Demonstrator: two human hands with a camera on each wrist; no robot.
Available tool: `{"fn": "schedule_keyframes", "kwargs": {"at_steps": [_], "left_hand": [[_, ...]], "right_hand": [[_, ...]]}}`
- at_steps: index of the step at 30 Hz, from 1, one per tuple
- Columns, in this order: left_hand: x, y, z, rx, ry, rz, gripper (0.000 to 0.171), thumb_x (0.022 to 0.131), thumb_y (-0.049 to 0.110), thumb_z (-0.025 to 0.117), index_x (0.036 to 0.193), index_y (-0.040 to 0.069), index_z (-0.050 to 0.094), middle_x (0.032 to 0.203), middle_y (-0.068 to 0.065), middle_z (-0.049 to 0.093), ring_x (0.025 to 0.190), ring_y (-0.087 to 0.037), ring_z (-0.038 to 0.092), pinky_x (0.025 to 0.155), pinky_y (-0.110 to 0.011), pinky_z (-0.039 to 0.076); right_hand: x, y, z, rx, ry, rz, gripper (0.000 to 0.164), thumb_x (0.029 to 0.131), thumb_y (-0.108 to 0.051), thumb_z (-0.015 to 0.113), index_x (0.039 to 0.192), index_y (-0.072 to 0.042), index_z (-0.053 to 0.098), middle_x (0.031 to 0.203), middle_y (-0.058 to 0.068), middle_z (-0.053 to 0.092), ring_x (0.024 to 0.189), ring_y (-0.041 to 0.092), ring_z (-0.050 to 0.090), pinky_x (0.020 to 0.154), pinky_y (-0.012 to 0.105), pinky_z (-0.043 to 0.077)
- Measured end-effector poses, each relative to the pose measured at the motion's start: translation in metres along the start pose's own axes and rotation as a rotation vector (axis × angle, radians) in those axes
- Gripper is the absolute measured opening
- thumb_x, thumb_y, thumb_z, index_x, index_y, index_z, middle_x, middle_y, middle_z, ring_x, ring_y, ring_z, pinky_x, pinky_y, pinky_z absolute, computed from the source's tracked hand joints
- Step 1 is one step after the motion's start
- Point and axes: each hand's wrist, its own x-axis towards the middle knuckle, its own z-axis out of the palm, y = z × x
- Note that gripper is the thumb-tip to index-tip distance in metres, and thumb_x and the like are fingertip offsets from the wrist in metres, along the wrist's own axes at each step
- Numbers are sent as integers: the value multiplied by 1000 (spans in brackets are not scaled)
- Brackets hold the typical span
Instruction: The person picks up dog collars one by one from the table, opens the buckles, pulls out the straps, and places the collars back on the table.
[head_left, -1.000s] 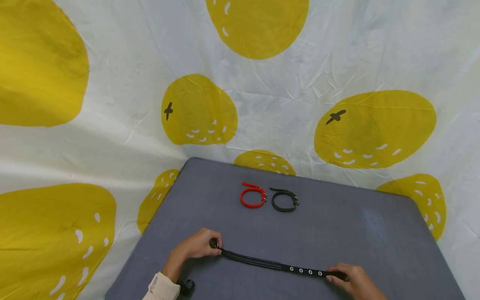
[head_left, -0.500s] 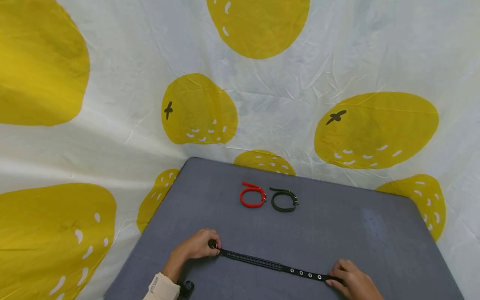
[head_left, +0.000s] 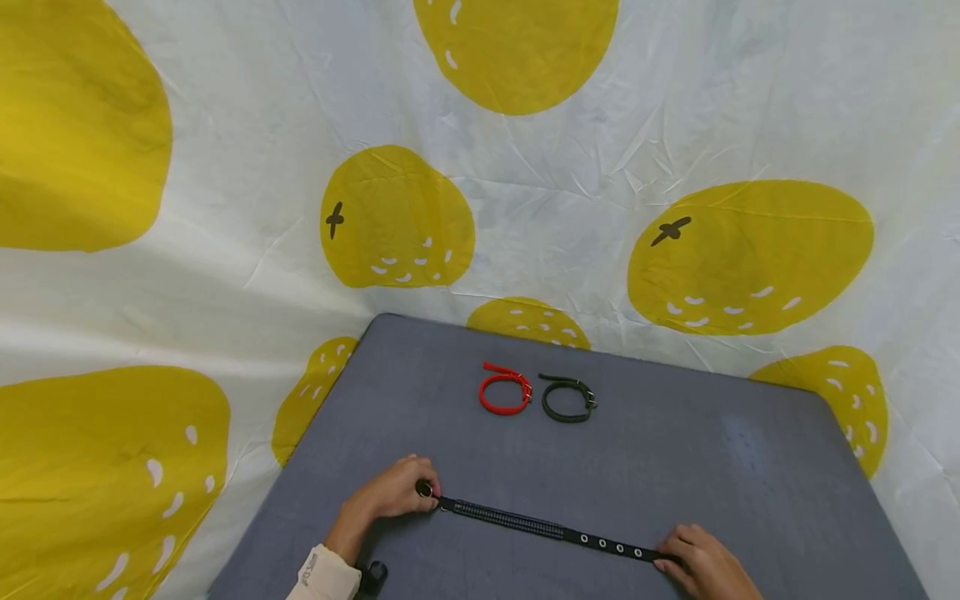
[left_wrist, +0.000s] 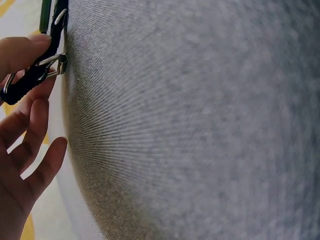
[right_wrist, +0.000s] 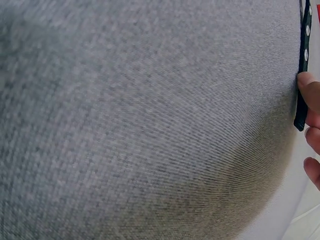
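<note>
A black collar (head_left: 510, 519) with a metal buckle and a row of eyelets stretches nearly straight between both hands, low over the grey table. At its buckle end, my left hand (head_left: 401, 489) pinches the strap between thumb and fingers. The left wrist view shows the silver buckle (left_wrist: 59, 64) beside the thumb, the other fingers spread below it. My right hand (head_left: 705, 560) pinches the strap near its eyelet end. In the right wrist view the thumb (right_wrist: 309, 90) lies on the strap, and the black tip (right_wrist: 300, 122) sticks out past it.
Farther back on the grey table (head_left: 675, 450), a red collar (head_left: 504, 410) and a dark green collar (head_left: 566, 417) lie looped side by side. A white cloth with yellow fruit print (head_left: 525, 217) hangs behind the table. A black strap (head_left: 372, 577) shows at the left wrist.
The right hand's fingers have shifted their hold slightly on the strap's end, now more bunched. The left hand and the two looped collars stay practically where they were.
</note>
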Motion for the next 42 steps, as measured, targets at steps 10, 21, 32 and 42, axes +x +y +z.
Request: {"fn": "schedule_keyframes", "kwargs": {"at_steps": [10,21,32,42], "left_hand": [[1,2,0,14,-7,-11,10,84,23,81,89,28,73,90,17,61,87,-4,50,80,-28,46],[3,8,-5,45,-23,-21,10,85,23,80,92,25,73,92,16,63,90,-4,53,83,-30,48],[5,9,-7,43,5,-6,6,88,25,78,92,25,73,90,17,63,87,-3,54,81,-29,49],[12,20,-9,32,307,54,5,96,15,69,94,13,73,85,8,68,74,0,58,66,-23,52]], "right_hand": [[1,-10,-7,-14,-102,139,17,75,-22,86,82,-25,71,78,-24,48,68,-10,36,54,21,37],[2,-12,-9,-66,-45,140,22,70,-20,89,82,-25,71,78,-24,48,69,-10,39,54,22,40],[8,-22,-18,-89,-143,389,14,81,-27,83,88,-29,71,80,-23,54,70,-7,49,60,25,47],[48,-23,-40,-60,-166,629,16,95,-33,70,99,-19,75,81,-11,67,63,0,53,54,28,45]]}}
